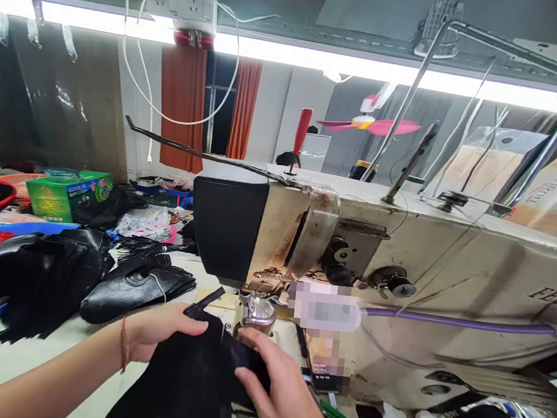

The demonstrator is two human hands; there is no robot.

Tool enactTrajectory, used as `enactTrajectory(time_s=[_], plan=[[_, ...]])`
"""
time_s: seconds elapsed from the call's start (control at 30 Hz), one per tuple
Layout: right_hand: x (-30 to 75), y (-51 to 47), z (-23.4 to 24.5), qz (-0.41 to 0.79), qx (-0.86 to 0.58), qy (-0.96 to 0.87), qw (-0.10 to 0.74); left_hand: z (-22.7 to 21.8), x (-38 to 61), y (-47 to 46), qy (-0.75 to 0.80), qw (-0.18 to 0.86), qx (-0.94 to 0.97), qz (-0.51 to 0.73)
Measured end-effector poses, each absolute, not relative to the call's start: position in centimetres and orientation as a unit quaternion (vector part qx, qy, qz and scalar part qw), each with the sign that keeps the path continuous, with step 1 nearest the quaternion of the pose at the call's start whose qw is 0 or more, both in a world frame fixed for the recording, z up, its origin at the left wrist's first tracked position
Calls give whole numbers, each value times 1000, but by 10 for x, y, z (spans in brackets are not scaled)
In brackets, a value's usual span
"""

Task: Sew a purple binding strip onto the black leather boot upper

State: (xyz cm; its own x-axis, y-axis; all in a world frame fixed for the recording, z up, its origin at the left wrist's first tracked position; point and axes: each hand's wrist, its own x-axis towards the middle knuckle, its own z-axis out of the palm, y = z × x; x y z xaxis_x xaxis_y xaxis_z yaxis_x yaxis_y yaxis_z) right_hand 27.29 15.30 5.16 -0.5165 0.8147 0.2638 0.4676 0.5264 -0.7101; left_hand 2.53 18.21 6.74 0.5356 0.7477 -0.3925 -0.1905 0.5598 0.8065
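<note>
Black material (183, 384), probably leather or fabric, lies between my hands just in front of the needle area of a sewing machine (449, 278). My left hand (163, 330) grips its upper left edge, thumb on top and fingers hidden beneath. A narrow black strip sticks up from that edge. On the other side, my right hand (281, 383) pinches the piece between thumb and forefinger, close to the presser foot (255, 308). Where the piece meets the needle is hard to make out.
Stacks of black cut pieces (137, 287) lie on the white table to the left, beside a blue tray (50, 229). A green box (67, 195) stands farther back. Right of the needle, a phone-like object (326, 358) rests by the machine. A red-handled screwdriver (302, 132) stands upright on top.
</note>
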Motion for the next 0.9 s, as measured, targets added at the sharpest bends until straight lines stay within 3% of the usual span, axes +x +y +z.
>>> enactTrajectory(time_s=[0.17, 0.43, 0.53, 0.9], plan=[[287, 161, 34, 166, -341, -859, 345, 71, 39, 207, 369, 806, 369, 279], [304, 163, 38, 173, -338, -872, 308, 80, 53, 217, 350, 814, 374, 275], [306, 162, 31, 119, -343, -882, 301, 81, 55, 214, 347, 818, 371, 269], [310, 172, 47, 53, -334, -877, 341, 95, 59, 227, 450, 781, 342, 264]])
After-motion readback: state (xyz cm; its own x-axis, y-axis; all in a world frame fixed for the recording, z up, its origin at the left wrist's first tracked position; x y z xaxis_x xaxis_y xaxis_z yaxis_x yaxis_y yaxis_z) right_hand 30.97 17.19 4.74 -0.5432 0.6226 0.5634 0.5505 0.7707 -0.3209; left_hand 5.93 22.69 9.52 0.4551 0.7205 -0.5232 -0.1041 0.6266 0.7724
